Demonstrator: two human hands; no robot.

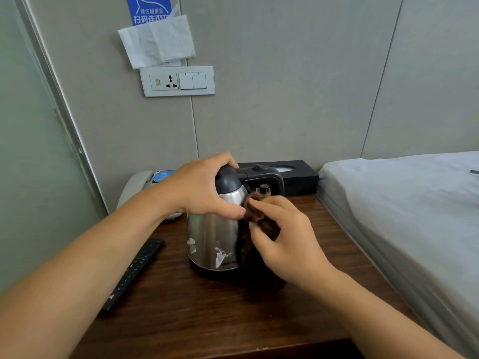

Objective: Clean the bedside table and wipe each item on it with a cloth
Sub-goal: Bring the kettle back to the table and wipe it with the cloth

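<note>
While the left hand [204, 189] curls over the dark lid and shoulder of the steel kettle [215, 242], thumb against its side, the right hand [281, 234] pinches a bunched brown cloth [259, 221] against the kettle's right flank. Upright, the kettle stands mid-desk [197, 314]. To its left lies a black remote [134, 270], with a pale telephone [134, 186] behind. At the back sits a black tissue box [298, 174]; a bed [404, 198] borders the right.

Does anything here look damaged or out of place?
Yes. The kettle has white torn patches low on its steel side, like sticker remains. A crumpled tissue hangs on the wall, covering part of the blue sign.
</note>
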